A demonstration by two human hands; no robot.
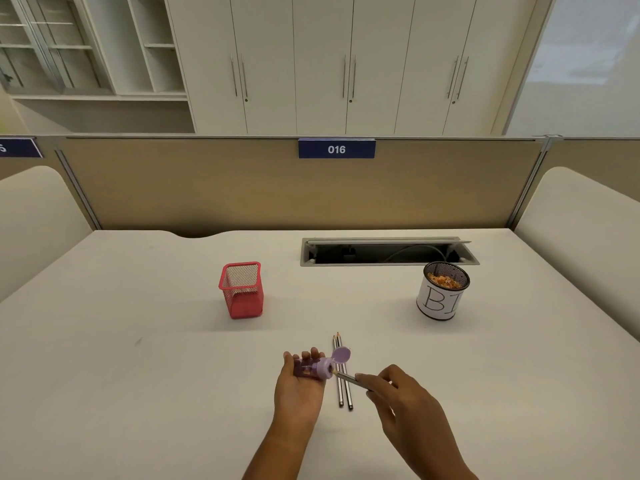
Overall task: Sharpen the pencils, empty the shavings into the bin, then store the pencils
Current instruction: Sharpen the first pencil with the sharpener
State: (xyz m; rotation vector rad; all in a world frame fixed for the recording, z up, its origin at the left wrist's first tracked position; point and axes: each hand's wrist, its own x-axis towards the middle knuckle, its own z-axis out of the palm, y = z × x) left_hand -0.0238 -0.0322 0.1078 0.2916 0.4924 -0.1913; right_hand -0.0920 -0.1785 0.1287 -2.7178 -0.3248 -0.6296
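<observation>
My left hand (298, 382) holds a purple pencil sharpener (320, 368) on its side, its round lid flipped open to the upper right. My right hand (401, 403) grips a dark pencil (349, 378) whose tip sits at the sharpener's hole. Two more dark pencils (341, 393) lie side by side on the white desk (138, 375) under the hands, points facing away from me. A red mesh pencil holder (241, 289) stands to the far left, with nothing visible inside. A black mesh cup with a paper label reading "BI", the bin (441, 292), stands to the far right with orange shavings inside.
An open cable tray (388, 252) is set into the desk behind the bin. A tan divider panel (242, 188) with a blue "016" tag closes off the desk's far edge. White cupboards stand beyond it.
</observation>
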